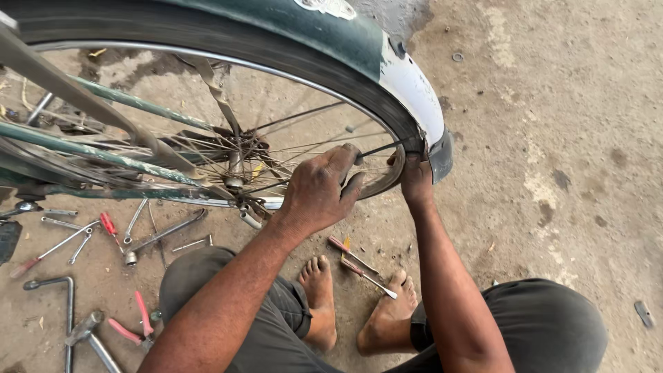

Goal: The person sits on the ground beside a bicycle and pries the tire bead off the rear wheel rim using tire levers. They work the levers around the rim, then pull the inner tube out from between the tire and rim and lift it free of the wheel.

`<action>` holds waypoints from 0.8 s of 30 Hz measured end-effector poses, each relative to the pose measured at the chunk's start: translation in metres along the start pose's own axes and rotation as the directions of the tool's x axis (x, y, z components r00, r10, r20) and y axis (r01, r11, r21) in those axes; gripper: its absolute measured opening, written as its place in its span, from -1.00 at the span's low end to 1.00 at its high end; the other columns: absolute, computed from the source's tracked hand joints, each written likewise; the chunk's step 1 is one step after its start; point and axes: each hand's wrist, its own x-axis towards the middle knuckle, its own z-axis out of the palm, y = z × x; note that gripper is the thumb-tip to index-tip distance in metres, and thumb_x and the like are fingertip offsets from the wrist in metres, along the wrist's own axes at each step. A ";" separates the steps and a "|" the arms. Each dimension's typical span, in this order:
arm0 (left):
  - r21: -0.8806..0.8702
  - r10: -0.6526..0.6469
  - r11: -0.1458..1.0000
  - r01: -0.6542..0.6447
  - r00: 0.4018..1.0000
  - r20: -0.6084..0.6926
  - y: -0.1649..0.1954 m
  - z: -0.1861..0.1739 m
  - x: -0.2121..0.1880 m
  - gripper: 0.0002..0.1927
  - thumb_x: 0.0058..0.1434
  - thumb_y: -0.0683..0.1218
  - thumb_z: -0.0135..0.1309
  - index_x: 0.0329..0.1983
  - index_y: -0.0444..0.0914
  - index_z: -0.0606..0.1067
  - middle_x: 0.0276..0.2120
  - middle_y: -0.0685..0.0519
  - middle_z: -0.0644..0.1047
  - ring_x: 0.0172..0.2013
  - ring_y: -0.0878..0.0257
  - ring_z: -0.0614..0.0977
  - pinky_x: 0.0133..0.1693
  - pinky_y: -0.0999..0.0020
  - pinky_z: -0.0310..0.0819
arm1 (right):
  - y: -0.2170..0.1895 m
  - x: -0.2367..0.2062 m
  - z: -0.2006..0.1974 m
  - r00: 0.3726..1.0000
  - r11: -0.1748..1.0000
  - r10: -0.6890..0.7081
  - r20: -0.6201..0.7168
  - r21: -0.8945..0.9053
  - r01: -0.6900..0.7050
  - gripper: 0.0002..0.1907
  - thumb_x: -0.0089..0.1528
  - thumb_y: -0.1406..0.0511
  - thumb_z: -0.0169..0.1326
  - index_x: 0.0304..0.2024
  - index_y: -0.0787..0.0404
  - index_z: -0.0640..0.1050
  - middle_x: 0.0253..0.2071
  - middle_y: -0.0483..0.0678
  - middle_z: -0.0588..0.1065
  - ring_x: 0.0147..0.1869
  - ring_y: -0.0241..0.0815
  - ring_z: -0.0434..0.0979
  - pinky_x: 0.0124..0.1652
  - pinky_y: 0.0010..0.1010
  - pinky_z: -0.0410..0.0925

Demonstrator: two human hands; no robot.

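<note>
A bicycle rear wheel fills the upper left, with a shiny rim (228, 59), a black tyre (276, 52) and a green mudguard (331, 34) that ends in a white tip. My left hand (319, 190) pinches a thin dark rod (383, 147) near the rim's lower edge. My right hand (416, 178) grips the tyre and rim at the mudguard's end, where the rod's far end meets it. Thin spokes (297, 148) run from the hub (235, 176) toward my hands.
I squat on a dirt floor, bare feet (319, 297) below the wheel. Two screwdrivers (359, 266) lie between my feet. Spanners (162, 233), red-handled pliers (135, 324) and metal bars (69, 304) are scattered at the lower left. The green frame (103, 155) crosses the left.
</note>
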 end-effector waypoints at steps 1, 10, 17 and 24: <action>-0.006 -0.006 1.000 0.006 1.000 0.001 -0.001 0.000 0.001 -0.61 0.25 -0.08 0.20 0.05 -0.36 0.41 -0.30 -0.16 0.59 -0.35 0.04 0.69 -0.32 0.17 0.62 | 0.000 -0.001 0.000 0.997 0.998 -0.060 -0.038 0.006 0.060 -0.28 0.48 -0.18 -0.19 0.03 0.36 0.53 -0.17 0.00 0.57 -0.14 -0.23 0.57 -0.15 -0.37 0.45; -0.017 0.026 1.000 -0.026 0.999 -0.025 0.001 -0.006 0.001 -0.62 0.25 -0.09 0.19 0.04 -0.36 0.41 -0.31 -0.16 0.59 -0.36 0.01 0.69 -0.35 0.16 0.61 | -0.009 0.002 0.004 0.983 0.979 -0.173 -0.061 0.098 0.178 -0.26 0.43 -0.21 -0.24 0.09 0.33 0.46 -0.22 -0.01 0.56 -0.17 -0.20 0.62 -0.19 -0.34 0.52; -0.029 -0.023 0.999 0.024 1.000 0.009 0.003 -0.007 0.009 -0.62 0.22 -0.09 0.19 0.04 -0.35 0.43 -0.28 -0.16 0.60 -0.36 0.00 0.68 -0.35 0.15 0.59 | -0.009 0.006 0.003 0.954 0.963 -0.267 -0.137 0.012 0.271 -0.39 0.48 -0.04 -0.09 0.26 0.36 0.33 0.02 0.06 0.46 -0.02 -0.13 0.50 -0.09 -0.26 0.45; -0.008 0.031 0.999 -0.031 0.999 -0.023 0.006 -0.007 0.004 -0.60 0.24 -0.06 0.19 0.04 -0.37 0.43 -0.30 -0.17 0.59 -0.36 -0.01 0.69 -0.35 0.15 0.60 | -0.013 0.004 0.001 1.000 0.992 -0.010 -0.029 0.128 0.013 -0.45 0.49 -0.03 -0.27 0.02 0.30 0.48 -0.22 -0.01 0.55 -0.18 -0.18 0.56 -0.17 -0.32 0.45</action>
